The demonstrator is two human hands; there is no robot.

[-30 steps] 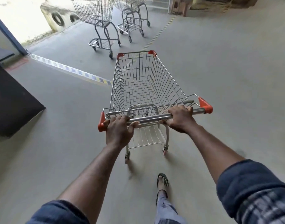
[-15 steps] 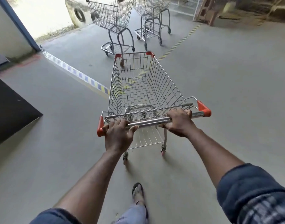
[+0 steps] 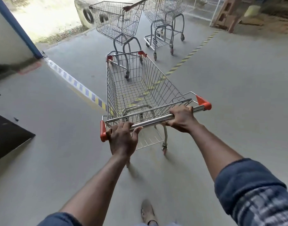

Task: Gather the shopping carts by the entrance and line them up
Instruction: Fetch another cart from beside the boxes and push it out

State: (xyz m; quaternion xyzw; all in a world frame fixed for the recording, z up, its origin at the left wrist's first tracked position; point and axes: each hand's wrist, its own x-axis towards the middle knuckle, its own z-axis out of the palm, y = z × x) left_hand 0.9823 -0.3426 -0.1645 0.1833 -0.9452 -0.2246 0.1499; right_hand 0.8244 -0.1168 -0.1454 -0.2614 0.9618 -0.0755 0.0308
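Observation:
A wire shopping cart [image 3: 163,88] with orange corner caps rolls in front of me on the concrete floor. My left hand [image 3: 123,140] grips the left end of its steel handle bar [image 3: 154,121]. My right hand [image 3: 180,119] grips the bar further right. The basket is empty. Just beyond its front edge stands a second cart [image 3: 114,22], and a third cart [image 3: 164,12] stands to that one's right. The front of my cart overlaps the second cart's lower frame; whether they touch is unclear.
A yellow and blue striped strip [image 3: 78,84] crosses the floor at the left. A dashed yellow line [image 3: 190,53] runs off to the right. A dark mat [image 3: 8,136] lies at the left edge, a blue post [image 3: 17,28] beside the bright doorway, a wooden block [image 3: 226,15] far right.
I have pushed the cart forward across the striped strip. The two parked carts are much nearer, and my cart's front now reaches the nearest one. Both hands kept their grip.

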